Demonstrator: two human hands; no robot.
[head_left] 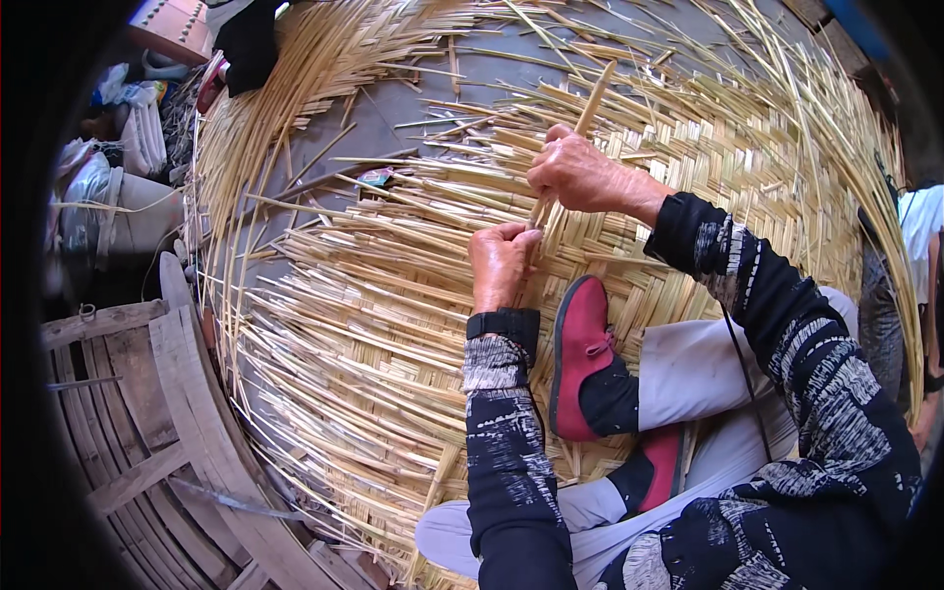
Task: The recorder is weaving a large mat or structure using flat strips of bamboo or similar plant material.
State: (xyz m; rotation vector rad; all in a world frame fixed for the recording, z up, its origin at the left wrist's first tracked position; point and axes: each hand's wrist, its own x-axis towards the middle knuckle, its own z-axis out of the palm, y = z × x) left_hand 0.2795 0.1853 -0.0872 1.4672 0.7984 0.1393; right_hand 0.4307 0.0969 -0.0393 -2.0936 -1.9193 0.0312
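Near the centre of the frame, the left hand (501, 264) was curled into a fist around the lower end of a bamboo strip (594, 96). Just above and to the right, the right hand (578, 174) gripped the same strip, which rose diagonally toward the upper middle. Beneath both lay a large woven bamboo mat (393, 324). A red shoe (580, 344) rested on it below the hands.

Floor (413, 98) under a woven mat (393, 324)

The grey floor carries a large mat of pale woven strips with loose ends fanning out, scattered strips (324, 157) beside it, and a small wrapper (375, 177) at its edge.
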